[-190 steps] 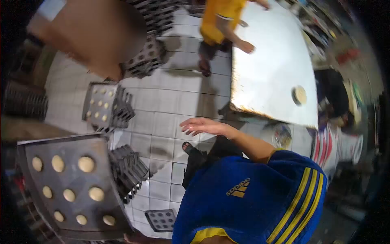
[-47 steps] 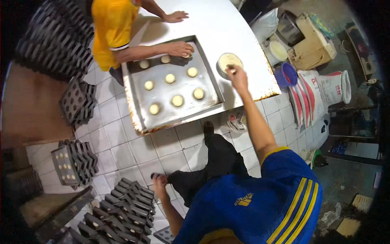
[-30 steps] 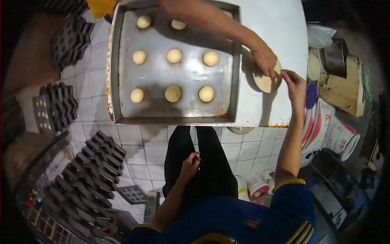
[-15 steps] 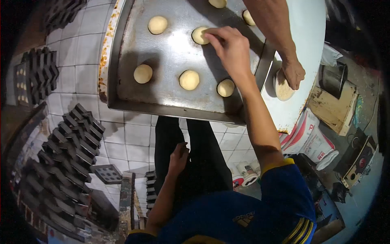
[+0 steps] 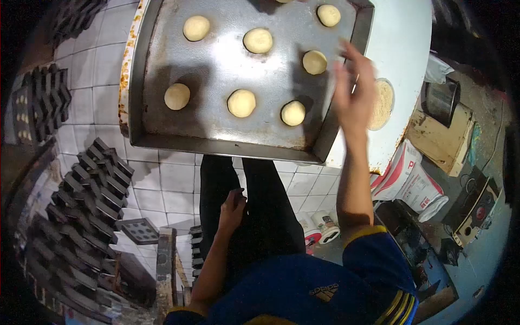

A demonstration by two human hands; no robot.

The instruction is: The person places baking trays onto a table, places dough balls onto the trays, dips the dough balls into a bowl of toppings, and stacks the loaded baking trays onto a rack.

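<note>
Right fingers (image 5: 359,60) near tray (image 5: 208,127) of dough balls (image 5: 241,103) and bowl (image 5: 392,98) of crumbs (image 5: 381,107)

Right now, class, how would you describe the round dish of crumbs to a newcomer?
Find the white table and the large metal tray on it. Just past the tray's right edge, partly behind the person's blurred right hand, sits the dish. Unlike the smooth dough balls inside the tray, it sits outside and holds pale, grainy crumbs.
</note>
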